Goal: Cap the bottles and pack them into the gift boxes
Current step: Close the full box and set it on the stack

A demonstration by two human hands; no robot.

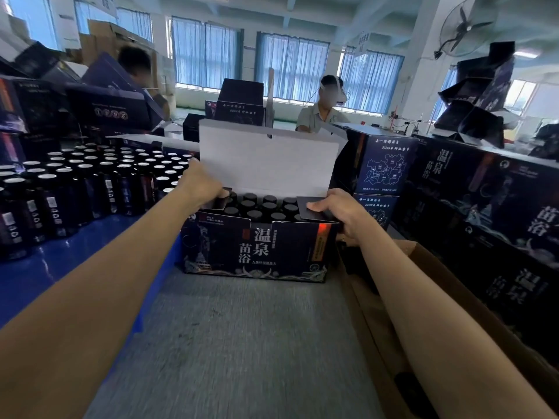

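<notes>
**Q.** Where is the task's thing, and how will it handle?

**A.** The dark blue printed cardboard gift box stands on the grey bench at twelve o'clock from the wearer. Rows of black-capped bottles fill it, so it is probably heavy; judged from this, a lift should come from the base or both end walls, never the thin flaps. The card is stiff along its panels but creases at the folds. The tall white-lined lid flap stands upright behind.

**Q.** How are the hands posed?

**A.** Both arms reach forward, well apart. The left hand grips the small side flap at the box's nine o'clock end; the right hand pinches the dark side flap at three o'clock, thumb on top. Uncapped dark bottles wait at ten o'clock; stacked printed boxes sit at two o'clock.
</notes>
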